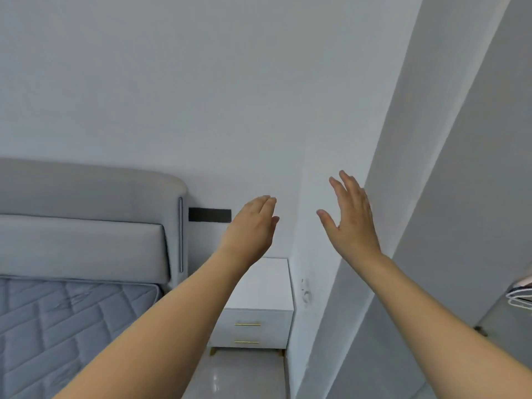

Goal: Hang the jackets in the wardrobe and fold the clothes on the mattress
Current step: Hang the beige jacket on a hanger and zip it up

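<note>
Two bare forearms reach forward and up toward a pale wall; both hands are raised in the air and hold nothing. The left hand [253, 223] has its fingers straight and close together, palm turned inward, relaxed; the right hand [349, 217] is beside it, apart from it, fingers spread and straight, also released. Below and to the left of the left hand lies the mattress [66, 321], grey-blue and quilted, against a padded grey headboard [86, 226]; no clothes show on the part in view. Directly beneath the two hands stands a white nightstand [259, 300] with two gold-handled drawers; a dark wall plate [209, 215] sits just left of the left hand. Far to the right of the right hand, at the frame's edge, white hangers [521, 298] show inside the wardrobe [501, 321].
</note>
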`<act>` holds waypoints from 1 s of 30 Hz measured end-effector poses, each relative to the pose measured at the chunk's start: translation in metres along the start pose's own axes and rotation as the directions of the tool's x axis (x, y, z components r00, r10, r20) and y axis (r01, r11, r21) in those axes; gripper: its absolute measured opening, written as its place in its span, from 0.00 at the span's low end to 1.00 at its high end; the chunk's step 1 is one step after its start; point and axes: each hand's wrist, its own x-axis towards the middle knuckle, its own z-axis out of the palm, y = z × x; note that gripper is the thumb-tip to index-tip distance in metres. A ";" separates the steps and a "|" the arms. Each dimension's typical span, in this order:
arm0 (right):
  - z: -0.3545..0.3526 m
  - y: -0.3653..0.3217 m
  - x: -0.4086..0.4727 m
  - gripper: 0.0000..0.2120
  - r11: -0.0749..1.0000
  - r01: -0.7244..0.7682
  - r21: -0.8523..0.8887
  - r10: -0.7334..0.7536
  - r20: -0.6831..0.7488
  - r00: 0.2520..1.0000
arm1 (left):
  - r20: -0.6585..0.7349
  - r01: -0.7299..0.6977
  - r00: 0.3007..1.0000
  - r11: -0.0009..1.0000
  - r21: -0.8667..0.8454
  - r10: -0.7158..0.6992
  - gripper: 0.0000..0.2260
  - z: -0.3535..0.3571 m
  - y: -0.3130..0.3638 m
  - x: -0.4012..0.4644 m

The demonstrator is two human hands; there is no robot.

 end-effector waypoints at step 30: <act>0.244 -0.543 -0.269 0.29 0.616 0.259 0.744 -0.772 0.505 0.386 | -0.308 0.912 0.393 0.324 0.253 -0.866 0.15 -0.263 -0.226 -0.605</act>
